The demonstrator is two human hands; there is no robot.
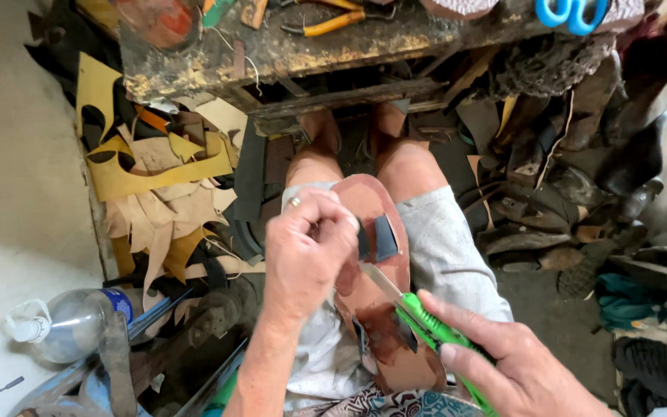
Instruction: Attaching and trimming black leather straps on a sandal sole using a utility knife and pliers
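Two hands are working one brown sandal sole (384,309) lying across the lap: left hand (306,259) is pinching the dark strap (376,239), grip closed; right hand (519,363) is clasping a green utility knife (426,324). Blade is pointing toward left fingers; a slip risks cutting them.
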